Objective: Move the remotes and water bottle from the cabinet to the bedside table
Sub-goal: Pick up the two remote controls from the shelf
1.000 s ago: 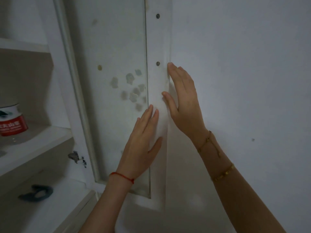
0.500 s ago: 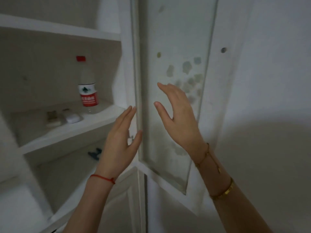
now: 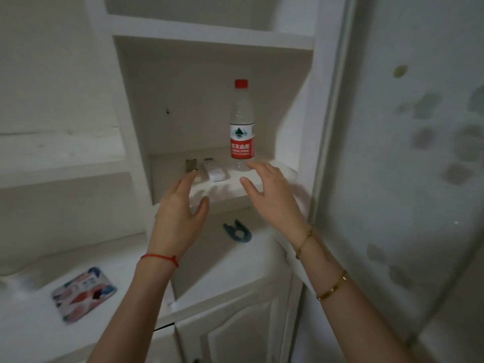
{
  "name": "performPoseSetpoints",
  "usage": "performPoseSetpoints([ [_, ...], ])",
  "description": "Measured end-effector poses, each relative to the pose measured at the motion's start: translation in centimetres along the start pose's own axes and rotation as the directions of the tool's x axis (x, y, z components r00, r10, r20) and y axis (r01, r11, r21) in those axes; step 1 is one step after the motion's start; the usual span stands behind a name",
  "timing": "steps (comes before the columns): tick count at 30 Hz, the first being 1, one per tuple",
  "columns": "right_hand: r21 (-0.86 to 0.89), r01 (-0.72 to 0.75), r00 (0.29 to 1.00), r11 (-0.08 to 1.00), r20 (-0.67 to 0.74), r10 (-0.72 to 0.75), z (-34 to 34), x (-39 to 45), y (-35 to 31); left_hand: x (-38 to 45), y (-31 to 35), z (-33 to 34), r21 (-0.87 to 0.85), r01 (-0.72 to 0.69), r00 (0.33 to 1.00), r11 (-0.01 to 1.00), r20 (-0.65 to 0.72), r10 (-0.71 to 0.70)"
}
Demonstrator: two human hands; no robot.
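Observation:
A clear water bottle [image 3: 242,127] with a red cap and red label stands upright on the white cabinet shelf [image 3: 222,193]. Left of it lie two remotes side by side: a greyish one [image 3: 191,165] and a white one [image 3: 214,172]. My left hand [image 3: 180,216] is open with fingers apart, its fingertips at the shelf's front edge just below the greyish remote. My right hand [image 3: 272,195] is open too, fingers spread, its fingertips close to the bottle's base. Neither hand holds anything.
The glass cabinet door [image 3: 408,153] stands swung open on the right. A dark blue clip [image 3: 237,231] lies on the ledge below the shelf. A patterned flat case [image 3: 83,293] rests on the lower counter at left. Closed cupboard doors are below.
The view has swung left from the glass door to the shelf. Both hands have left the door and moved to the shelf's front, near the remotes and bottle.

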State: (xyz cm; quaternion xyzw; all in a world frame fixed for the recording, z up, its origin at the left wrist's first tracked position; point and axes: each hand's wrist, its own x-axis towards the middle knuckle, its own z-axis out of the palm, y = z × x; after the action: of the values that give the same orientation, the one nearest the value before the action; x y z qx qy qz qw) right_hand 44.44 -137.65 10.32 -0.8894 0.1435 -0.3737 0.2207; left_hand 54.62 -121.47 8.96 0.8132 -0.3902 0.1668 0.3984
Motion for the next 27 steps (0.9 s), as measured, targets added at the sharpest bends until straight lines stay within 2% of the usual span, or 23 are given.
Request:
performPoseSetpoints([
  [9, -0.024, -0.042, 0.984, 0.999, 0.171, 0.045, 5.8, 8.2, 1.8, 7.9, -2.6, 1.4, 0.101, 0.166, 0.982, 0.981, 0.071, -0.174],
  [14, -0.042, -0.096, 0.965, 0.995, 0.240, 0.103, 7.4, 10.9, 1.3, 11.2, -2.8, 3.0, 0.161, 0.350, 0.899, 0.923, 0.219, -0.379],
  [19, -0.058, -0.153, 0.954, 0.986, 0.250, 0.163, 8.7, 12.0, 1.3, 12.6, -4.2, 4.6, 0.250, 0.338, 0.869, 0.907, 0.289, -0.403],
  [27, -0.055, -0.194, 0.907, 0.979, 0.371, 0.200, 8.1, 13.0, 0.2, 13.0, -3.8, 4.2, 0.325, 0.365, 0.869, 0.872, 0.217, -0.445],
])
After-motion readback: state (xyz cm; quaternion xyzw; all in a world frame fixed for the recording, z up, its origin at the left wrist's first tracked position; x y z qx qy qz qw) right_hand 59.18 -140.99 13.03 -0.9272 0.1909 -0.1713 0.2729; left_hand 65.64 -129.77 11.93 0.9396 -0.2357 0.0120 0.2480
